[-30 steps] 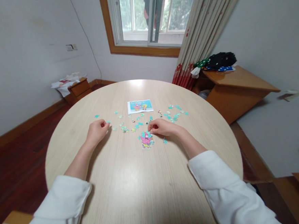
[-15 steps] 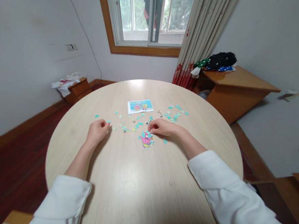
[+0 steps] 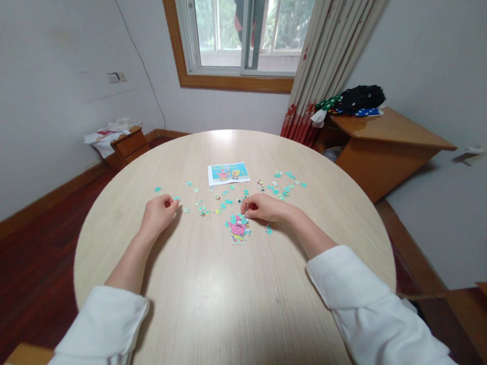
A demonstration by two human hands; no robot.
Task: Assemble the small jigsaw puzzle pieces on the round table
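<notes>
A partly joined jigsaw puzzle (image 3: 238,227) with a pink cartoon starfish lies on the round table (image 3: 219,312). At its upper right edge, the bent thumb and fingers of my right hand (image 3: 264,208) are pinched together on a small puzzle piece, mostly covered by the fingertips. My left hand (image 3: 159,214) rests on the table to the left, its fingers curled closed. Touching or just beside those fingertips is a turquoise puzzle piece (image 3: 177,199). A single loose piece (image 3: 269,230) lies under my right wrist.
Behind the puzzle lies a picture card (image 3: 228,173) showing cartoon figures. Several loose pieces (image 3: 285,189) spread to the right, with others (image 3: 204,212) between my hands. Beyond the table stand a wooden desk (image 3: 390,139) with cloths and a small cabinet (image 3: 130,146).
</notes>
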